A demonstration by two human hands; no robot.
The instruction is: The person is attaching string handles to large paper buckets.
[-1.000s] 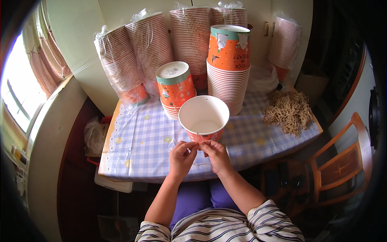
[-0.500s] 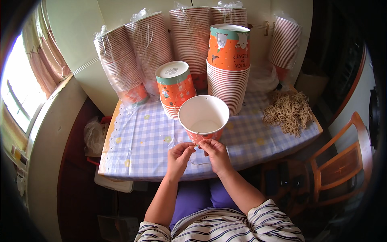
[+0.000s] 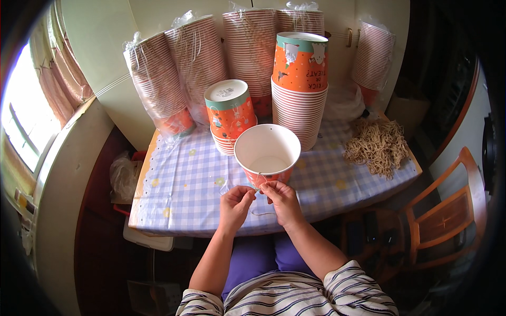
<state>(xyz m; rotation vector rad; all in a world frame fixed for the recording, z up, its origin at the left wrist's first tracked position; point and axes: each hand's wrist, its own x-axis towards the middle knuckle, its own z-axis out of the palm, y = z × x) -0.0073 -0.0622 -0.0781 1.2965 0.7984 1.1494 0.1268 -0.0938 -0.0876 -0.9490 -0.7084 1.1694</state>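
Note:
An orange paper bucket with a white inside stands upright at the table's front, its mouth facing up. Beige string runs from the near rim of this bucket down to my fingers, and its loose end curves below them. Both hands meet just in front of the bucket. The fingertips of my left hand are pinched on the string. Close beside it, my right hand pinches the string too, thumb against forefinger. Exactly how the string is looped between the fingertips is too small to make out.
Behind the bucket rise a short stack and a tall stack of upturned buckets. Several plastic-wrapped stacks line the back. A tangled heap of string lies on the checked tablecloth at right. A wooden chair stands beyond the table.

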